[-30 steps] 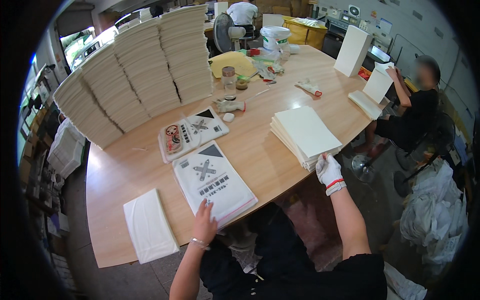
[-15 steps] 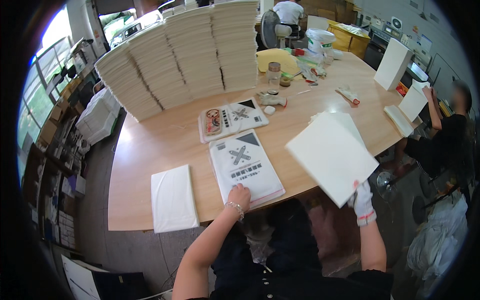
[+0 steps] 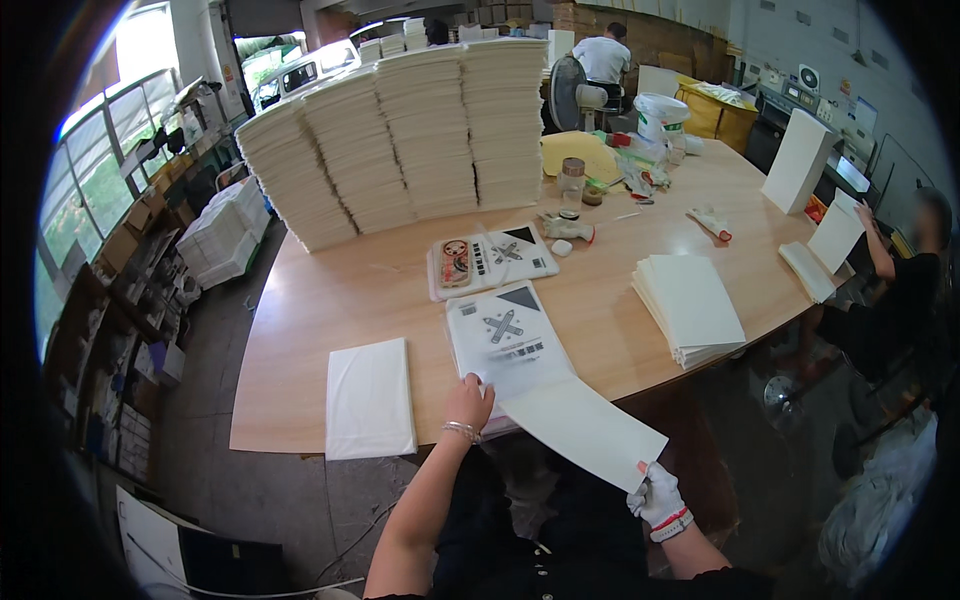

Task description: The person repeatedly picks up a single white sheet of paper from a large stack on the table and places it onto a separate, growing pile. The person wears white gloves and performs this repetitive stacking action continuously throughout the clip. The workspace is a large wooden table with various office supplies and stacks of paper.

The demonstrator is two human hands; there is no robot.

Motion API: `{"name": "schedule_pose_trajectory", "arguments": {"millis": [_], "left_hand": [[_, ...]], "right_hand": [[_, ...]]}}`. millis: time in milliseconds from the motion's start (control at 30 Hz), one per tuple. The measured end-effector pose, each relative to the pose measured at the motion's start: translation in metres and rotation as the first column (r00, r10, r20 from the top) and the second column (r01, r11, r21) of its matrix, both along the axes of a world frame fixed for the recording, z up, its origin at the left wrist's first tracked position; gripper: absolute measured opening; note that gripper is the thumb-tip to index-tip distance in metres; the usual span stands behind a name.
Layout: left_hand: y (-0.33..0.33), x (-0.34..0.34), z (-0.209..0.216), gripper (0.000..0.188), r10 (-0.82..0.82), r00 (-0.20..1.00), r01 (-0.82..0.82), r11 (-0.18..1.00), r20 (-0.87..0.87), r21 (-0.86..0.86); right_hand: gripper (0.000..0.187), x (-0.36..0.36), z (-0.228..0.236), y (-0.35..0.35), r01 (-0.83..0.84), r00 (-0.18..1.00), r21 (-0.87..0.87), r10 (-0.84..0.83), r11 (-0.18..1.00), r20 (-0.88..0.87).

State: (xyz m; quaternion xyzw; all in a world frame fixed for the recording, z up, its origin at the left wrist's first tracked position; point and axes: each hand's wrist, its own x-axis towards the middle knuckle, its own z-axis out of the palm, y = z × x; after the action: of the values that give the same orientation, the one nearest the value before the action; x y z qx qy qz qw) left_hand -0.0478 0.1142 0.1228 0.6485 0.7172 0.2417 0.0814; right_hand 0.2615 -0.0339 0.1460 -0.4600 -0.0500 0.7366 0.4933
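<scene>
My right hand (image 3: 660, 497), in a white glove, grips the near right corner of a thin sheaf of white paper (image 3: 590, 430). The sheaf's far left end lies over the near part of a clear plastic bag (image 3: 500, 325) printed in black; whether it is inside the bag's mouth I cannot tell. My bare left hand (image 3: 470, 402), with a bracelet at the wrist, has its fingers closed at the bag's near left edge. A fanned stack of white paper (image 3: 695, 305) lies to the right. A wrapped white packet (image 3: 370, 400) lies to the left.
Tall paper piles (image 3: 420, 140) stand along the table's far side. More printed bags (image 3: 515, 250) carry a patterned phone case (image 3: 455, 263). Beyond are a jar (image 3: 571, 182), a loose glove (image 3: 710, 222) and a white bucket (image 3: 662, 115). A co-worker (image 3: 880, 270) handles paper at the right.
My right hand has brought the white sheaf left and nearer, from above the right stack to the printed bag. My left hand stays at the bag's near edge. The view has shifted slightly.
</scene>
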Motion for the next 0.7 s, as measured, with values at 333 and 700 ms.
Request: {"name": "schedule_pose_trajectory", "arguments": {"millis": [333,700], "left_hand": [[-0.024,0.008,0.009,0.029,0.046,0.825,0.102,0.968,0.564,-0.228],[-0.042,0.052,-0.009,0.014,-0.1,0.764,-0.028,0.982,0.637,0.188]], "right_hand": [[0.014,-0.04,0.026,-0.014,-0.026,0.986,0.151,0.001,0.988,0.165],[0.023,-0.053,0.021,-0.018,-0.016,0.996,-0.006,0.016,1.0,0.085]]}}
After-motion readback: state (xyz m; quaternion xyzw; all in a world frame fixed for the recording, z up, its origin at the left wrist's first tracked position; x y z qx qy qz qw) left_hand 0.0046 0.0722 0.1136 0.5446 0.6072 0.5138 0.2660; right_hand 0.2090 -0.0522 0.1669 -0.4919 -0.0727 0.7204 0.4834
